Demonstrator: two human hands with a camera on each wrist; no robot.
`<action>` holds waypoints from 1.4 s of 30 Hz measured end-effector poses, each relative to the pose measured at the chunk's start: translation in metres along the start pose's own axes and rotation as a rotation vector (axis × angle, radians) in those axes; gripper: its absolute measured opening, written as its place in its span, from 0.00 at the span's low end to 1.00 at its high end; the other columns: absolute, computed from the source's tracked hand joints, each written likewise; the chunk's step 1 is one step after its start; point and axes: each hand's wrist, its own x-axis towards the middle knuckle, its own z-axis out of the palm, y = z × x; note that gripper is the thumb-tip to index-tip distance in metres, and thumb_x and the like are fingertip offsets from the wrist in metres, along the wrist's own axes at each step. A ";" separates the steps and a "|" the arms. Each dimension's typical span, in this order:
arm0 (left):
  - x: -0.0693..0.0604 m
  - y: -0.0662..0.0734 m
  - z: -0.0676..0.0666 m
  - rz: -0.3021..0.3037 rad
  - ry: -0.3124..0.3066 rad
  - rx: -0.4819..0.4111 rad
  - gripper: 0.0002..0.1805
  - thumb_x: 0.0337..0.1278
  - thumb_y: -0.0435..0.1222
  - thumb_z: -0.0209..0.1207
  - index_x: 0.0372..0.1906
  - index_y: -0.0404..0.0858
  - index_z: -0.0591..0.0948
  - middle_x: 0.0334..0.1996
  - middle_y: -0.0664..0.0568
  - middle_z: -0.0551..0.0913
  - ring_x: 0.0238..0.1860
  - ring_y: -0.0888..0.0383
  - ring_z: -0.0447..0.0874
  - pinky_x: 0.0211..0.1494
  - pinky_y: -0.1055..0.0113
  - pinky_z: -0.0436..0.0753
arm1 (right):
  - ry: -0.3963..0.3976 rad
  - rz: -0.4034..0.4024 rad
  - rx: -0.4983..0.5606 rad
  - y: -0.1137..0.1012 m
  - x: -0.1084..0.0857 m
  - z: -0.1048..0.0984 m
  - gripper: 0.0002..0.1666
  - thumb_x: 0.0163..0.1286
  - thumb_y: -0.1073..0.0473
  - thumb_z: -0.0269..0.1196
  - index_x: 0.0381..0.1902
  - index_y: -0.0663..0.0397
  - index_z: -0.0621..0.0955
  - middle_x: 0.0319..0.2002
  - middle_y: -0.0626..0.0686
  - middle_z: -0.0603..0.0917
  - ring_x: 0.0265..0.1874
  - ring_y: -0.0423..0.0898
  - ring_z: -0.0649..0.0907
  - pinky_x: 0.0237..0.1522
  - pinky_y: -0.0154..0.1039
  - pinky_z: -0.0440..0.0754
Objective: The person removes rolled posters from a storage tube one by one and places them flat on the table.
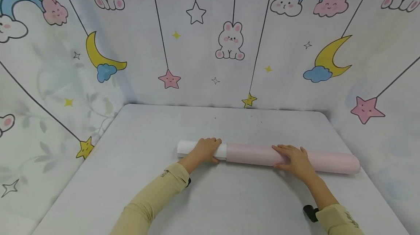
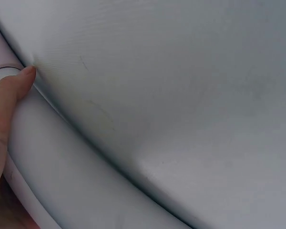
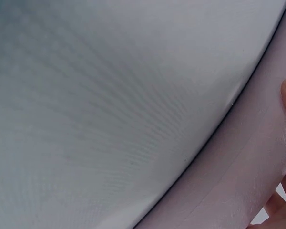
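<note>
A long roll lies across the table, with a pink sleeve-like layer on its right part and a white section at its left end. My left hand grips the white section close to the pink edge, thumb on the near side and fingers over the top. Further right, my right hand holds the pink part around its middle, fingers spread. In the left wrist view, the left thumb presses the white tube. The right wrist view shows the thumb and fingers on opposite sides of the pink roll.
The roll rests on a white table with rounded far corners. Printed fabric walls with rabbits, stars and moons rise behind and at both sides. The roll's right end lies close to the table's right edge. Small dark specks dot the far tabletop.
</note>
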 end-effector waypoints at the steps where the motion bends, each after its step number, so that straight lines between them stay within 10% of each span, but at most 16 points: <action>1: 0.001 -0.001 0.001 0.007 0.003 -0.004 0.39 0.37 0.55 0.68 0.56 0.40 0.70 0.44 0.51 0.78 0.43 0.55 0.78 0.41 0.61 0.76 | -0.001 0.002 -0.001 0.000 0.000 0.000 0.39 0.41 0.52 0.74 0.55 0.52 0.77 0.51 0.61 0.78 0.51 0.62 0.73 0.50 0.71 0.53; 42: 0.004 -0.005 0.003 0.018 -0.033 -0.073 0.36 0.40 0.52 0.68 0.55 0.41 0.71 0.43 0.50 0.80 0.42 0.54 0.79 0.43 0.61 0.77 | 0.036 -0.017 0.036 0.002 -0.001 0.003 0.40 0.39 0.52 0.75 0.55 0.52 0.78 0.51 0.60 0.78 0.50 0.59 0.74 0.49 0.72 0.52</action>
